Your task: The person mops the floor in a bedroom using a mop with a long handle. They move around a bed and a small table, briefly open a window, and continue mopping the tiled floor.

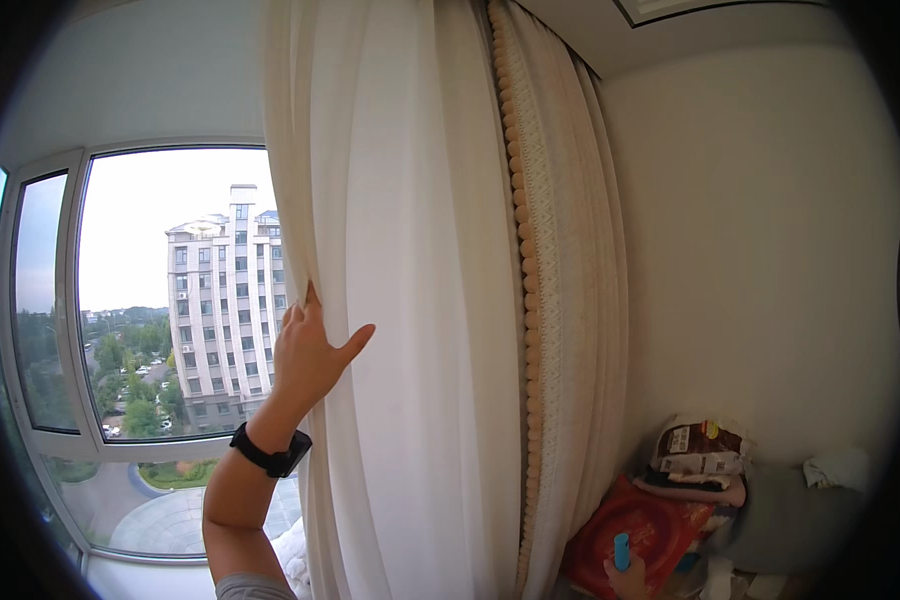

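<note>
A white sheer curtain (pixel 410 320) hangs in long folds in front of me. My left hand (pixel 315 345) is raised at its left edge, with the index finger pointing up against the fabric and the thumb stretched out to the side. The other fingers are partly bent beside the edge, and I see nothing gripped in them. Low on the right, my right hand (pixel 627 578) is closed around a blue cylinder (pixel 622 551) that stands upright in it. Only the cylinder's upper part shows, so its kind is unclear.
Right of the sheer hangs a thicker beige curtain (pixel 580 270) with scalloped trim. A window (pixel 80 300) with a building outside fills the left. At the lower right lie a red bag (pixel 640 525), a brown-and-white package (pixel 705 447) and a grey surface (pixel 795 515) against the wall.
</note>
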Tool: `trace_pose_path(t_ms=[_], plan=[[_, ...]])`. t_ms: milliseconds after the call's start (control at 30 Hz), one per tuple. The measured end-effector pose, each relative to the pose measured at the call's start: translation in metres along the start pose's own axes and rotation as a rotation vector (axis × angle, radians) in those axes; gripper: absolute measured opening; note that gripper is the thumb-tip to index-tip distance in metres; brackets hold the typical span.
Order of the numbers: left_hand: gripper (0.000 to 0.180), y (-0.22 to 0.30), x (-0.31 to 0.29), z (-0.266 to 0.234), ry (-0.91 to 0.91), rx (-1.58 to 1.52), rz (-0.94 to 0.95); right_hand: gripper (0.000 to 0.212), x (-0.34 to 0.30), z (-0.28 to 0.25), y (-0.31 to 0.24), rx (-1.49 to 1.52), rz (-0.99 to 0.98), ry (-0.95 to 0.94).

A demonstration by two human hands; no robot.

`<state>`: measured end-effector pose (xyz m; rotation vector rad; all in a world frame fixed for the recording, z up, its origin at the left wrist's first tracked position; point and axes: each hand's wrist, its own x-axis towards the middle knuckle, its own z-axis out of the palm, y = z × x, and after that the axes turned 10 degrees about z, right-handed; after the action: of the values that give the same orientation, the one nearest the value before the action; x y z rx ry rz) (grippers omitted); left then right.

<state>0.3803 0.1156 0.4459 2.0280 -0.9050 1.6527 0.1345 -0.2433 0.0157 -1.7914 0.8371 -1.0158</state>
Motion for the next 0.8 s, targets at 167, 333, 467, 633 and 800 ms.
trace_pose_path(t_ms=[167, 333, 467, 633, 800], plan=[[0.085, 0.017, 0.023, 0.053, -0.114, -0.067, 0.009, 0.038, 0.002, -0.014, -0.010, -0.021, -0.110, -0.036], [0.066, 0.018, 0.030, 0.082, -0.061, -0.056, -0.068, 0.047, 0.007, -0.011, -0.008, -0.030, -0.130, -0.071], [0.047, -0.005, 0.023, 0.080, 0.044, -0.114, -0.131, 0.048, 0.004, -0.009, -0.012, 0.008, -0.120, -0.116], [0.031, -0.050, 0.000, 0.043, 0.415, -0.188, -0.230, 0.048, 0.004, -0.016, -0.023, -0.028, 0.058, -0.197], [0.034, -0.118, -0.015, -0.027, 0.720, -0.018, -0.239, 0.042, 0.016, -0.001, -0.004, -0.006, 0.010, -0.213]])
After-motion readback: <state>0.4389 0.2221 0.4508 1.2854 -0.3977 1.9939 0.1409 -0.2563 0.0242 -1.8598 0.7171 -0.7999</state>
